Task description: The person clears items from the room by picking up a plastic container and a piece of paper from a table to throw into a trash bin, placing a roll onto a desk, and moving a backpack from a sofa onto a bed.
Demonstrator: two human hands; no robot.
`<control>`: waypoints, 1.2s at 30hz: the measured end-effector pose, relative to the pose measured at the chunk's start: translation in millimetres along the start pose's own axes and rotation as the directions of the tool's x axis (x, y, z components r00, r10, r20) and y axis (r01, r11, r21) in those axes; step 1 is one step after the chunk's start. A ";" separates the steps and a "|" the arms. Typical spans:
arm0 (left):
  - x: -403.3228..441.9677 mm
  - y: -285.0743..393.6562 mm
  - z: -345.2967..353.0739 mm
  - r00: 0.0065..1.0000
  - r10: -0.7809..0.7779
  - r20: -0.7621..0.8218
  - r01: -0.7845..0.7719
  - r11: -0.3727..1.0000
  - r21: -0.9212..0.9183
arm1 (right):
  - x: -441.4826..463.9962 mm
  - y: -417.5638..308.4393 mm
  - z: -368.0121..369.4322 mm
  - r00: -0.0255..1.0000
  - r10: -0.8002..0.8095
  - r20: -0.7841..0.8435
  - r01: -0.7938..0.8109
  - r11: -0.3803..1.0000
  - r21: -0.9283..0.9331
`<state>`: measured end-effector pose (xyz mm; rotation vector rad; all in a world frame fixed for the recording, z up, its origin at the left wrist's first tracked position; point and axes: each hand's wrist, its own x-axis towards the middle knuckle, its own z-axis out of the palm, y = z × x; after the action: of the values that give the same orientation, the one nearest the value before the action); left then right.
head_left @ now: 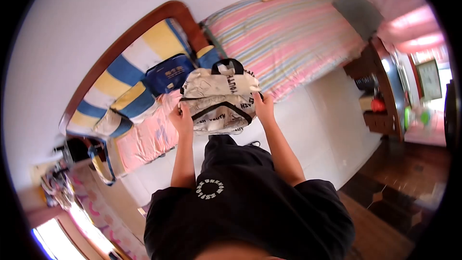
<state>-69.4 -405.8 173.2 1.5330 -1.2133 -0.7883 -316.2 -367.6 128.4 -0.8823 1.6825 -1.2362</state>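
A cream backpack (216, 87) with black "YOUTH" lettering, black trim and a black top loop is held up in front of my body. My left hand (181, 116) is closed on its left edge, fingers curled in toward the fabric. On the opposite edge, my right hand (263, 105) grips the bag's side. Both arms reach straight forward over the floor. Behind the backpack, a dark blue bag (169, 74) with pale printing rests on the sofa. What the bag contains is hidden.
A wooden-framed sofa (127, 36) with blue, yellow and white cushions stands ahead to the left. A bed with a striped pink sheet (284, 33) lies ahead to the right. A dark wooden desk (387, 86) is at the far right, above white floor (322, 120).
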 end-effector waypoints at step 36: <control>-124.7 235.6 707.2 0.628 0.162 0.761 0.047 0.969 -0.244 | 166.0 1.8 -621.4 0.573 0.084 -0.815 0.152 0.967 0.206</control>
<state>-819.2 -501.2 174.3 0.9214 -1.6892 -1.6018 -952.0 -288.2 184.9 -0.1193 2.1199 -2.0449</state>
